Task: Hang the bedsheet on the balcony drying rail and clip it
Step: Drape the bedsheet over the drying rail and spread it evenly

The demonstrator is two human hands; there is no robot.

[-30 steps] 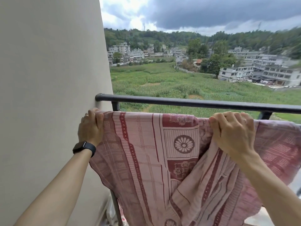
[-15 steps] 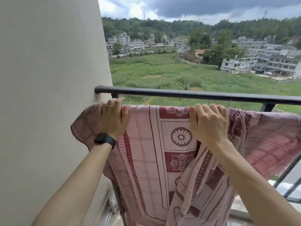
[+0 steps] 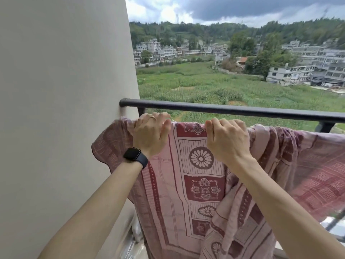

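Head view takes in a plain pale wall [image 3: 56, 90] that fills the whole left side. Beyond the balcony lies a green field [image 3: 196, 85], with pale buildings [image 3: 291, 71] and wooded hills behind it under a cloudy sky.

Next in size is the bedsheet [image 3: 201, 184], pink with dark red bands and flower medallions. It hangs in front of the person, its top edge running just below the black drying rail [image 3: 233, 110] and not touching it. Whatever carries that edge is hidden by the cloth. The left corner droops beside the wall, the middle panel hangs flat, and the right part is bunched into folds and stretches off to the right.

The rail starts at the wall and runs level across to the right edge of the picture.

Both hands hold the sheet's top edge, close together. The left hand [image 3: 151, 135] has its fingers curled over the edge near the wall. The right hand [image 3: 226, 139] grips the edge above the flower medallion, knuckles up.

A dark watch [image 3: 134, 155] sits on the left wrist, and a ring [image 3: 152, 117] shows on a left finger.
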